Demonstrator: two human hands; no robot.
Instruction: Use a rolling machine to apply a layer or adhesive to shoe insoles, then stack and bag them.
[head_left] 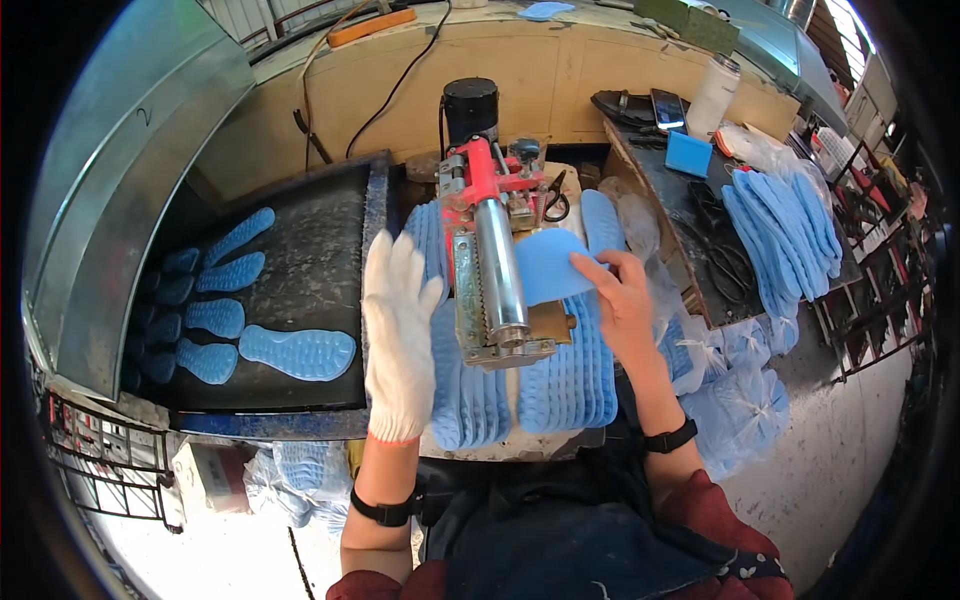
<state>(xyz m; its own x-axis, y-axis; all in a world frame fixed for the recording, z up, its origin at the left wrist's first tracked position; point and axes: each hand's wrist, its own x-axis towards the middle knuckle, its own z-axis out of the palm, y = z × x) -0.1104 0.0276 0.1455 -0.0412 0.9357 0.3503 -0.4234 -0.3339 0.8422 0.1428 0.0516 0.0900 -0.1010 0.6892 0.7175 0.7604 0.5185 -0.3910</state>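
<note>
1. Blue foam insole sheet [545, 265], flat and shoe-shaped, sits against the right side of the steel roller [498, 270] of the small red-framed machine [480, 180] at the middle of the counter [520, 445].
2. My bare right hand [622, 300] pinches that sheet at its right edge, fingers closed on it.
3. My left hand [400, 330], in a white knit glove, is spread wide and flat just left of the roller; I think it rests on the left stack of ribbed blue insoles [465, 395], though contact is hard to judge.
4. A second ribbed blue stack [570, 380] lies under the right hand.
5. Several textured blue soles [298, 352] lie on the dark conveyor belt [310, 260] at left.
6. More blue insoles [785, 235] are fanned out on the dark side table [665, 195] at right, beside black scissors [728, 265].
</note>
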